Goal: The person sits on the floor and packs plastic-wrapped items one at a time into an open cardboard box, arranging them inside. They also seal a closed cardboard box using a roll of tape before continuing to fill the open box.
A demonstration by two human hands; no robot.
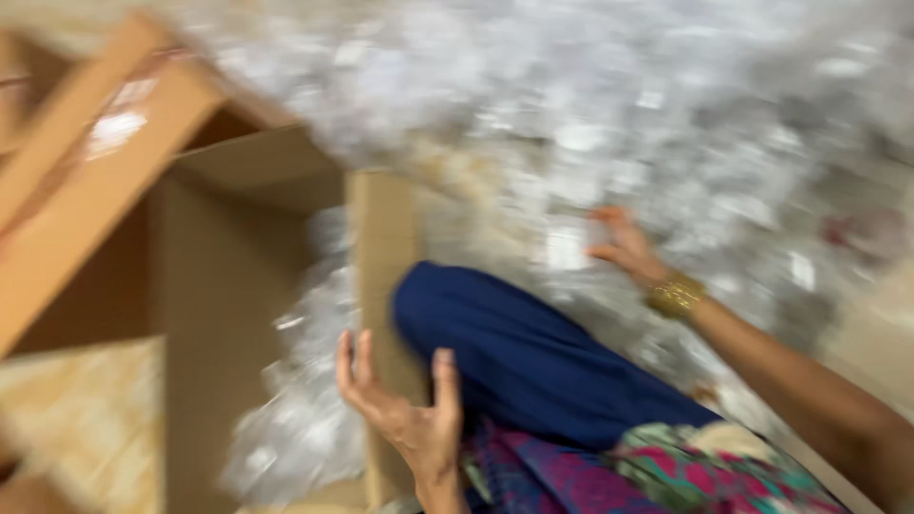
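A big heap of crumpled clear plastic pieces (666, 114) fills the floor ahead, and the person's blue-clad knee (533, 352) rises between the two hands, above a patterned pink and green cloth (666, 471). The open brown cardboard box (219, 276) lies tipped on its side at the left, some plastic inside; the left hand (405, 409), fingers spread and holding nothing, sits at its flap edge. The right hand (628, 247), gold bangle (676, 295) at the wrist, hovers open over the heap; everything is motion-blurred, so contact is unclear.
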